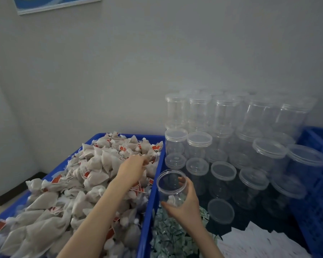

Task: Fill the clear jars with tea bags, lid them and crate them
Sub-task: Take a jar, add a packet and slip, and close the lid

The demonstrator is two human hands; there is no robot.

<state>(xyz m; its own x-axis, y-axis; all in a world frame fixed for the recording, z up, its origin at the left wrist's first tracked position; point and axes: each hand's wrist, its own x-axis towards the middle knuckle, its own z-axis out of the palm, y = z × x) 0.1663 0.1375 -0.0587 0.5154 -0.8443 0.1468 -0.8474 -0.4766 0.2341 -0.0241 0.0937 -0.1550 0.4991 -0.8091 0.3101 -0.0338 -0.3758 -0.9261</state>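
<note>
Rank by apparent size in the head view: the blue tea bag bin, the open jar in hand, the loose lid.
1. blue tea bag bin
2. open jar
3. loose lid, though nearness makes this close

Dark work surface, set against a pale wall. Left: blue tray heaped with grey tea bags carrying red tags. Centre to rear: lidded clear jars, upright, stacked in at least two tiers against the wall. One loose clear lid lying flat in front of them. Near edge: pile of small green-and-white sachets; white papers beside it. Far right: blue slatted crate.
</note>
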